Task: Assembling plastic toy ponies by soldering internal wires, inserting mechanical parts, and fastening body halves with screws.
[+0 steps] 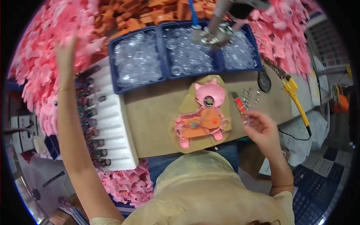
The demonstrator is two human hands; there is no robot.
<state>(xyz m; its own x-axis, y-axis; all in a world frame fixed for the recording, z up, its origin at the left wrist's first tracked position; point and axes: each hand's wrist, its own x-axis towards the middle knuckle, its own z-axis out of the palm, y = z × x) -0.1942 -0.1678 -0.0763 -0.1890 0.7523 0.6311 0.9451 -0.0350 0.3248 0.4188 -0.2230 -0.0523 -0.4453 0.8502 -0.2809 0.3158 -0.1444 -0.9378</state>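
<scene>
At the far left, my left hand (66,48) reaches into a heap of pink plastic toy parts (48,18); motion blur hides its fingers. My right hand (262,129) is pinched beside a short red and dark stick-like item (239,105). A small clear glint shows between its thumb and fingers, too small to name. In front of me a pink pig-shaped toy shell (210,92) rests on a tan holder (227,142). An orange plastic part (198,123) fills the shell's lower half, and a dark round piece sits in its upper part.
Blue trays (165,48) of clear plastic pieces stand at the back, beneath a metal tool. A white foam tray (116,131) with wired parts lies left. Small metal bits (245,98) and a yellow-handled soldering iron (294,93) lie right. Orange parts (142,15) are heaped behind.
</scene>
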